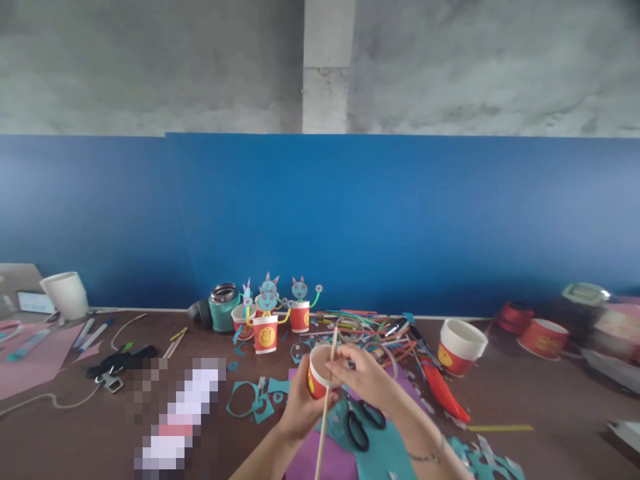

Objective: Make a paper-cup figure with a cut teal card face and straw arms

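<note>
My left hand (296, 407) is wrapped round a red and white paper cup (316, 385) with a yellow emblem, its mouth tilted toward me. A long thin wooden stick (323, 433) crosses the cup's opening and runs down toward me; whether it pierces the cup's wall is unclear. At the rim, my right hand (361, 373) has its fingers closed on the stick, partly covering it. Beneath my hands lie black-handled scissors (357, 427) on teal paper (383, 460) and purple paper (320, 457).
Behind stand finished-looking cup figures (265, 333) with teal cat faces, and a teal thermos (224, 310). Pipe cleaners and markers (397, 327) are piled behind my hands. Stacked cups (460, 347) and a red pouch (445, 393) sit to the right, paper scraps (245, 399) to the left.
</note>
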Motion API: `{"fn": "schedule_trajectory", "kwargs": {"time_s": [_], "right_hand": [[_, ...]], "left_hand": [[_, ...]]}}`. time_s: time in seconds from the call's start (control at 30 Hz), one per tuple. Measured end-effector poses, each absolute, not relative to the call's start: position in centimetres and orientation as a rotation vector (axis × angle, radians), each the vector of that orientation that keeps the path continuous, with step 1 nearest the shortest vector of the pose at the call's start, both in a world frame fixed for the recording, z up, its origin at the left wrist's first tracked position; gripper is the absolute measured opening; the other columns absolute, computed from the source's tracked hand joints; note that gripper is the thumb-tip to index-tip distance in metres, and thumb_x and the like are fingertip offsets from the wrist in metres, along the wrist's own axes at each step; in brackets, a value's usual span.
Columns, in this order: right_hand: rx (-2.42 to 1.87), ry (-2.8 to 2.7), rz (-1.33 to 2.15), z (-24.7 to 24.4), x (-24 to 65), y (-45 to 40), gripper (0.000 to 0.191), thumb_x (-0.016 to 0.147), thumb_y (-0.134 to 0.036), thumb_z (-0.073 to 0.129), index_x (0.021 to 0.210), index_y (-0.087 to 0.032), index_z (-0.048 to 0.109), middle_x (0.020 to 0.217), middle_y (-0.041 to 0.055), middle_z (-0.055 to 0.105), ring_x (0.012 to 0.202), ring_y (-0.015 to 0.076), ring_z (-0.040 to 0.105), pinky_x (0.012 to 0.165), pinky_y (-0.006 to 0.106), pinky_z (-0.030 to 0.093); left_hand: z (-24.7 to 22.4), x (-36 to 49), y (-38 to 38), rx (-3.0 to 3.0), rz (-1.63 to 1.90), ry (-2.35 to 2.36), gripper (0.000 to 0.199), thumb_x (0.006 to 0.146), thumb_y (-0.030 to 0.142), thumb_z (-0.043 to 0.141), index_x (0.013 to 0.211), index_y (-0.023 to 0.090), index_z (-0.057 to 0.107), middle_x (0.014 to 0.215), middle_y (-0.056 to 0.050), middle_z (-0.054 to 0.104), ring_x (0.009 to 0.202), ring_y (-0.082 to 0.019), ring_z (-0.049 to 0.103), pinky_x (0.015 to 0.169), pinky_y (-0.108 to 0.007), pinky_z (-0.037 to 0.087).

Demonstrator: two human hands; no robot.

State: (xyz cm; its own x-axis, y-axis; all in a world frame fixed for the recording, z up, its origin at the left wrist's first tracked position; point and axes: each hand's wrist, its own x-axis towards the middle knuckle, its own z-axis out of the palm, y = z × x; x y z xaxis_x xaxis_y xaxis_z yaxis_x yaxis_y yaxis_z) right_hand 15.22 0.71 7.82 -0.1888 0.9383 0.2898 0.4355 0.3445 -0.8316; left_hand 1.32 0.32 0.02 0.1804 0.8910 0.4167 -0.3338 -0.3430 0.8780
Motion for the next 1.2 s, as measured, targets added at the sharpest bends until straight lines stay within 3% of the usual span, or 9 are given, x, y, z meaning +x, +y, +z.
{"fn": "schedule_trajectory", "kwargs": {"time_s": [0.1, 0.2, 0.27, 0.43, 0.57, 0.7, 0.9, 1.07, 1.2], "right_hand": [[-1.322, -1.710, 0.455, 8.5, 15.0, -0.1, 0.020, 0.077, -0.039, 0.059, 0.081, -0.020, 0.063, 0.084, 0.0047, 0.067, 0.080, 0.0198, 0.058, 0.072, 0.027, 0.042], [-1.535, -1.876, 0.429, 9.2, 14.7, -1.1, 0.037, 0.083, -0.044, 0.050, 0.055, -0.019, 0.053, 0.053, 0.0015, 0.058, 0.054, 0.0145, 0.052, 0.054, 0.024, 0.034], [-1.634, -2.079, 0.537, 9.1, 14.3, -1.9, 0.044, 0.078, -0.044, 0.055, 0.044, -0.019, 0.043, 0.041, -0.0006, 0.049, 0.044, 0.0113, 0.045, 0.047, 0.024, 0.026], [-1.648, -2.255, 0.497, 8.5, 13.6, -3.0, 0.030, 0.074, -0.025, 0.051, 0.045, -0.019, 0.043, 0.048, 0.0012, 0.057, 0.045, 0.0112, 0.048, 0.044, 0.024, 0.020], [-1.591, -2.443, 0.865, 9.7, 15.1, -3.6, 0.028, 0.063, -0.017, 0.049, 0.036, -0.019, 0.044, 0.036, -0.0017, 0.049, 0.036, 0.0105, 0.044, 0.039, 0.021, 0.025], [-1.716, -2.432, 1.120, 11.2, 16.5, -4.2, 0.031, 0.063, -0.017, 0.044, 0.032, -0.020, 0.045, 0.033, -0.0031, 0.044, 0.033, 0.0110, 0.044, 0.038, 0.020, 0.032], [-1.513, -2.455, 0.755, 10.8, 16.3, -3.7, 0.037, 0.066, -0.017, 0.050, 0.034, -0.019, 0.030, 0.032, -0.0065, 0.024, 0.033, 0.0069, 0.025, 0.038, 0.023, 0.018], [-1.498, -2.358, 0.850, 11.1, 16.1, -3.3, 0.048, 0.081, -0.037, 0.045, 0.039, -0.019, 0.031, 0.036, -0.0048, 0.031, 0.036, 0.0069, 0.024, 0.039, 0.024, 0.017], [-1.500, -2.290, 0.794, 10.9, 15.9, -3.0, 0.046, 0.081, -0.036, 0.043, 0.041, -0.018, 0.032, 0.038, -0.0035, 0.037, 0.038, 0.0076, 0.032, 0.040, 0.023, 0.020]], "left_hand": [[-0.3, 1.1, 1.0, 1.318, 1.579, 0.780, 0.056, 0.064, 0.040, 0.076, 0.109, 0.020, 0.049, 0.100, -0.007, 0.063, 0.091, -0.022, 0.060, 0.081, -0.031, 0.047], [-0.8, 0.8, 1.2, 1.308, 1.687, 0.936, 0.055, 0.071, 0.037, 0.070, 0.117, 0.021, 0.043, 0.106, -0.008, 0.060, 0.096, -0.021, 0.058, 0.087, -0.032, 0.044], [-0.8, 0.6, 1.2, 1.310, 1.699, 0.969, 0.055, 0.074, 0.038, 0.066, 0.120, 0.020, 0.042, 0.110, -0.009, 0.059, 0.099, -0.022, 0.058, 0.089, -0.033, 0.042], [-0.2, 0.5, 1.0, 1.336, 1.677, 1.029, 0.044, 0.075, 0.035, 0.063, 0.112, 0.020, 0.045, 0.091, -0.004, 0.061, 0.082, -0.019, 0.059, 0.078, -0.031, 0.045], [-0.4, 0.4, 1.4, 1.287, 1.714, 1.055, 0.046, 0.073, 0.033, 0.065, 0.113, 0.020, 0.045, 0.101, -0.006, 0.060, 0.089, -0.020, 0.059, 0.082, -0.032, 0.044], [-0.7, 0.2, 1.8, 1.247, 1.704, 1.053, 0.046, 0.072, 0.030, 0.066, 0.113, 0.021, 0.046, 0.096, -0.005, 0.061, 0.090, -0.019, 0.059, 0.083, -0.031, 0.044], [-1.3, 0.1, 1.8, 1.304, 1.659, 1.035, 0.050, 0.073, 0.026, 0.065, 0.118, 0.021, 0.045, 0.101, -0.006, 0.061, 0.093, -0.020, 0.058, 0.087, -0.032, 0.042], [-1.5, 0.1, 1.7, 1.333, 1.600, 0.993, 0.051, 0.072, 0.030, 0.066, 0.118, 0.021, 0.045, 0.107, -0.007, 0.060, 0.098, -0.021, 0.057, 0.091, -0.033, 0.041], [-1.4, 0.0, 1.6, 1.324, 1.568, 0.972, 0.052, 0.074, 0.032, 0.065, 0.120, 0.022, 0.043, 0.104, -0.006, 0.061, 0.094, -0.020, 0.058, 0.087, -0.032, 0.043]]}}
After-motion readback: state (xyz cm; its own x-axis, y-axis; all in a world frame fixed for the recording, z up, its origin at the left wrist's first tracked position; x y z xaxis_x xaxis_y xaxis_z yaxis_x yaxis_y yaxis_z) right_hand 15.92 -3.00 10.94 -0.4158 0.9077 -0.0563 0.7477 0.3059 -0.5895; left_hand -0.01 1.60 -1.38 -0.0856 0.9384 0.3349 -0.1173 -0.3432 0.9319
